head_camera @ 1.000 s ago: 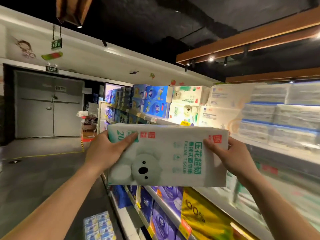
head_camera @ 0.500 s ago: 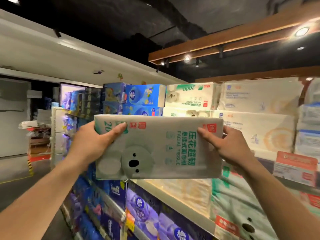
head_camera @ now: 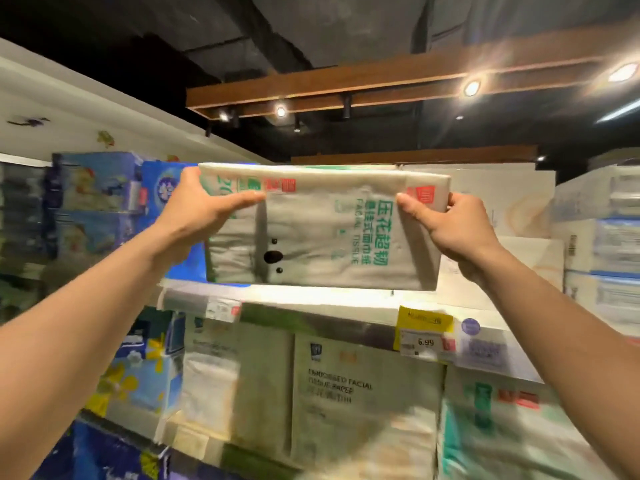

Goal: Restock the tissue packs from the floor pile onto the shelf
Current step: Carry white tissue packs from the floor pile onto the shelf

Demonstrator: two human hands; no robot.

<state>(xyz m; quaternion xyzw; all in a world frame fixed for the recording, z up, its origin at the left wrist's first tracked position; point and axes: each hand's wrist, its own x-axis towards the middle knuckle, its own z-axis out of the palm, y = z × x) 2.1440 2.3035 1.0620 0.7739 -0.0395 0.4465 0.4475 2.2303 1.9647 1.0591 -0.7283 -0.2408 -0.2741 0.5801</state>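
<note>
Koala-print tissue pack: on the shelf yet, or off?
Not released: left hand and right hand grip the white koala-print tissue pack by its ends at the lit shelf board. Whether its bottom rests there, cannot tell.

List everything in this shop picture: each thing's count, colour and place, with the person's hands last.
tissue pack: one, white with green print, held up at the shelf
shelf: one, white, under the pack
blue packs: several, blue, upper left
white packs: several, white, upper right
lower packs: several, white and green, below the shelf
price tag: one, yellow, shelf edge
lamps: several, bright white, on ceiling beam
left hand: one, grips the pack's left end
right hand: one, grips the pack's right end
</note>
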